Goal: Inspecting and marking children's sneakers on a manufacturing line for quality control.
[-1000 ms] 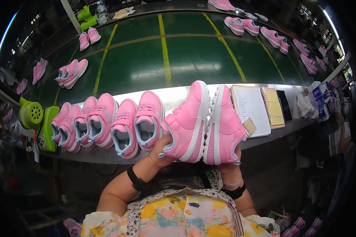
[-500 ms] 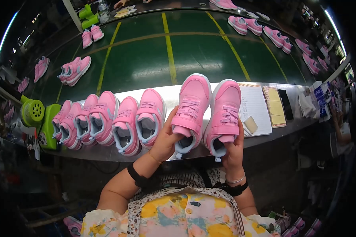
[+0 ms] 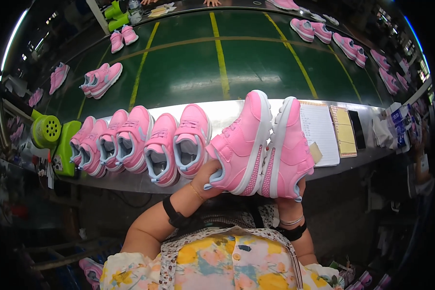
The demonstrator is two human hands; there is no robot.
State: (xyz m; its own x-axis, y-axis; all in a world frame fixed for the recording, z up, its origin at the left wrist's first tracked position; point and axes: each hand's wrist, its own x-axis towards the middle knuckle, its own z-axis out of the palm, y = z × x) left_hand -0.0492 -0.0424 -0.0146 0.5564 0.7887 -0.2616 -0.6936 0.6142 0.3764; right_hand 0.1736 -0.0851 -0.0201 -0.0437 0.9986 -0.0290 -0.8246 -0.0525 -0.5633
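Observation:
I hold up a pair of pink sneakers with white soles, side by side above the metal bench edge, toes pointing away. My left hand [image 3: 208, 180] grips the left sneaker [image 3: 239, 150] at its heel opening, fingers mostly hidden by the upper. The right sneaker [image 3: 293, 147] is held near its heel by my right hand [image 3: 291, 205], whose fingers are largely behind the shoe. Both are tipped sideways so their soles face each other, nearly touching, and dotted pink heel panels show. Just left of my left hand stands a bench sneaker [image 3: 193, 126], beside another sneaker [image 3: 161, 145].
More pink sneakers [image 3: 133, 133] line the metal bench leftward, ending near a green machine [image 3: 65, 150]. An open notebook [image 3: 320, 130], a yellow pad [image 3: 344, 133] and a black phone [image 3: 357, 129] lie right. Beyond runs a green conveyor belt [image 3: 183, 67] carrying sneaker pairs.
Both held sneakers have rolled from showing their tops to showing their sides, soles turned inward toward each other. My hands have turned with them. The whole view has shifted slightly.

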